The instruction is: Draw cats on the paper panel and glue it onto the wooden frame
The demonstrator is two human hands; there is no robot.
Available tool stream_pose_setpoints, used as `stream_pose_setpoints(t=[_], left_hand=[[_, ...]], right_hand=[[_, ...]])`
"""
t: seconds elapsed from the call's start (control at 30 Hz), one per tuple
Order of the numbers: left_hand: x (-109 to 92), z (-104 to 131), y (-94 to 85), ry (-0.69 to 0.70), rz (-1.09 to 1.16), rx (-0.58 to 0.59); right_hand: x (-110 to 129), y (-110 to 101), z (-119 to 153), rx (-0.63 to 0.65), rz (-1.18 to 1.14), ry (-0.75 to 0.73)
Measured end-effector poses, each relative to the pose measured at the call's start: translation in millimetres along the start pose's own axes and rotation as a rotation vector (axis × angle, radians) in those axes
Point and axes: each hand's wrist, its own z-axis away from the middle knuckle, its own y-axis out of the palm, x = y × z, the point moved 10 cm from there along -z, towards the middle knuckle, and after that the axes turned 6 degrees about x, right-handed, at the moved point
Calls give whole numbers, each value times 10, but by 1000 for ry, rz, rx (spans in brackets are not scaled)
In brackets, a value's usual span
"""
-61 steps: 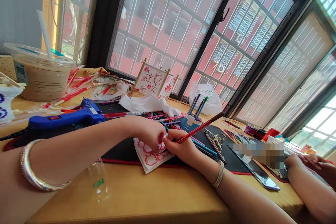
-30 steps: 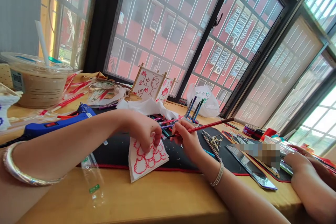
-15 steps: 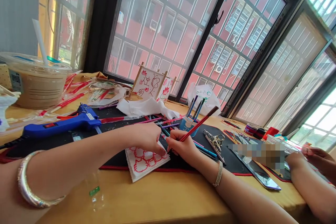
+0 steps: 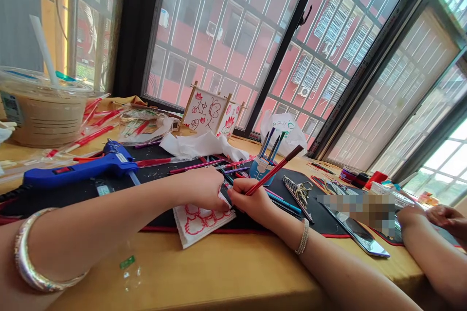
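Head view: right hand (image 4: 251,200) — grip closed round slim dark-red pen (image 4: 274,171), tip end low at fingers. Left hand (image 4: 207,188) presses white paper with red scalloped drawing (image 4: 200,223), lying left of pen grip, on black mat (image 4: 162,218).

Glossy plastic, shiny metal and matt paper
The blue plastic glue gun (image 4: 80,167) looks smooth; the wide silvery metal bangle (image 4: 27,257) gleams. Matt white paper with red drawings (image 4: 200,223) contrasts with the glossy dark-screened phone (image 4: 357,233) and crinkled, translucent white plastic bag (image 4: 283,131).
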Motion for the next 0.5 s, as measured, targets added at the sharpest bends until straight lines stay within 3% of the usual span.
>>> stream_pose_setpoints(t=[0.27, 0.5], left_hand=[[21, -27, -2, -23, -16, -4], [14, -34, 7, -16, -22, -1]], right_hand=[[29, 8, -4, 13, 6, -24], [-84, 24, 11, 19, -97, 72]])
